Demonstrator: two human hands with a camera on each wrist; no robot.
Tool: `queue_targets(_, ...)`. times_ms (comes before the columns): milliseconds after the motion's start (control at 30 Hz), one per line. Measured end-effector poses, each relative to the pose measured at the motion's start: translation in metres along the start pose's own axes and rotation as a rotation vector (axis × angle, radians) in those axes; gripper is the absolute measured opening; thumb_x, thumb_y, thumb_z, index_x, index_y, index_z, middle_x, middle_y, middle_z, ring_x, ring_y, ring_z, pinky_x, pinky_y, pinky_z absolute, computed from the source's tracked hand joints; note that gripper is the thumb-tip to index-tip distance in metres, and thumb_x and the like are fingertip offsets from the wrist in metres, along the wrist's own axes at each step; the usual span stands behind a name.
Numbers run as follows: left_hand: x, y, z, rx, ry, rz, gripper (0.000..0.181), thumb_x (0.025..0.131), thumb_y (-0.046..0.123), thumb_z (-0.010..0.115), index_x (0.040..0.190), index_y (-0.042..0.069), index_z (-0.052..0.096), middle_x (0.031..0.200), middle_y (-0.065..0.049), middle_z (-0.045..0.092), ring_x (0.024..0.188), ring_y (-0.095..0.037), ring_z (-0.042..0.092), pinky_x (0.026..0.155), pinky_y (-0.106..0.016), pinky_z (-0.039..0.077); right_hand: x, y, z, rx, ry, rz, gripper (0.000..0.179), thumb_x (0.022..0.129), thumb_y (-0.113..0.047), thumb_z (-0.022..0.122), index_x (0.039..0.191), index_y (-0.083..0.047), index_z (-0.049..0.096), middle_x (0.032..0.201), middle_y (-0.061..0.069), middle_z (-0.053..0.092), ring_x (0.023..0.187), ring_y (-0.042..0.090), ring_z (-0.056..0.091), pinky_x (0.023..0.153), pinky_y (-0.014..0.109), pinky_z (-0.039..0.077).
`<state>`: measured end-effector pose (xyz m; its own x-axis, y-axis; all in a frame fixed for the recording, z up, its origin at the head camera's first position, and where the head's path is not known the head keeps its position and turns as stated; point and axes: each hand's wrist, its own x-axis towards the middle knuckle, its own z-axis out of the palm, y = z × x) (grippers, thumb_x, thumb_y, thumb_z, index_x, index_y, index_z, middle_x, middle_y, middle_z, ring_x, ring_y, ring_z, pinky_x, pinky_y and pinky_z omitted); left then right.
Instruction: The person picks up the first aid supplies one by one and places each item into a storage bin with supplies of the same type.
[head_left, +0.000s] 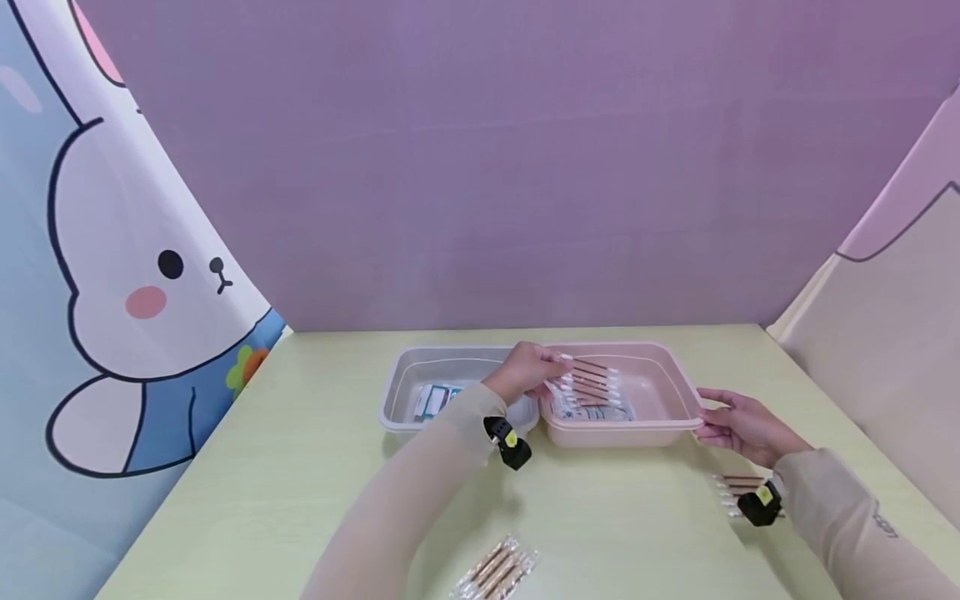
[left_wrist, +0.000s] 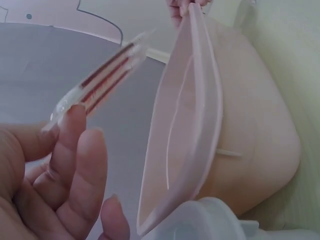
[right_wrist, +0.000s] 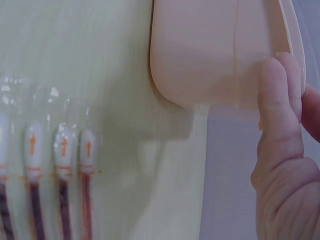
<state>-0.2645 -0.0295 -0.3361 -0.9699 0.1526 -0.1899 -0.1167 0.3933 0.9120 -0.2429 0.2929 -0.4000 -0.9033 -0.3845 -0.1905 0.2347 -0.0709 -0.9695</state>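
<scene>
My left hand (head_left: 531, 372) pinches one end of a clear pack of cotton swabs (head_left: 596, 385) with dark brown stems. The pack is held up over the left part of a pink plastic bin (head_left: 660, 427). In the left wrist view the swab pack (left_wrist: 107, 75) slants up from between thumb and fingers. At the bin's right end, my right hand (head_left: 750, 429) grips the rim, with thumb and fingers on either side of the wall. A clear printed packet (head_left: 618, 412) lies in the pink bin, partly hidden under the raised pack.
A grey bin (head_left: 408, 367) stands left of the pink one, with blue-and-white packets (head_left: 431, 402) inside. Another swab pack (head_left: 738, 482) lies under my right wrist. One more swab pack (head_left: 497, 571) is near the front edge of view. A purple wall closes off the back.
</scene>
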Motion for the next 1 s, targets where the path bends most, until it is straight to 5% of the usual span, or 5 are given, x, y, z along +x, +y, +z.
queue_targets(233, 0.004, 0.005, 0.003, 0.014, 0.086, -0.051, 0.014, 0.092, 0.014, 0.064, 0.098, 0.003, 0.072, 0.070, -0.001, 0.062, 0.042, -0.009, 0.052, 0.044, -0.020, 0.035, -0.004, 0.001, 0.001, 0.020, 0.007, -0.007, 0.062, 0.096, 0.005, 0.048, 0.139, 0.018, 0.006, 0.084, 0.013, 0.067, 0.070, 0.017, 0.069, 0.070, 0.030, 0.055)
queue_targets(667, 0.011, -0.004, -0.005, -0.034, 0.100, -0.033, 0.020, 0.093, 0.006, 0.059, 0.108, -0.004, 0.068, 0.071, -0.006, 0.063, 0.041, -0.008, 0.050, 0.042, -0.017, 0.036, -0.001, 0.002, 0.014, -0.022, -0.004, -0.022, 0.068, 0.097, 0.003, 0.048, 0.141, 0.017, -0.003, 0.084, 0.010, 0.066, 0.069, 0.014, 0.068, 0.070, 0.028, 0.055)
queue_targets(1000, 0.021, -0.006, 0.007, -0.062, 0.132, -0.040, 0.026, 0.096, 0.012, 0.056, 0.116, -0.002, 0.066, 0.083, -0.010, 0.069, 0.043, -0.007, 0.050, 0.043, -0.017, 0.038, -0.010, 0.002, 0.010, -0.017, 0.029, -0.013, 0.068, 0.097, 0.004, 0.045, 0.142, 0.016, -0.004, 0.083, 0.011, 0.067, 0.069, 0.014, 0.068, 0.070, 0.028, 0.055)
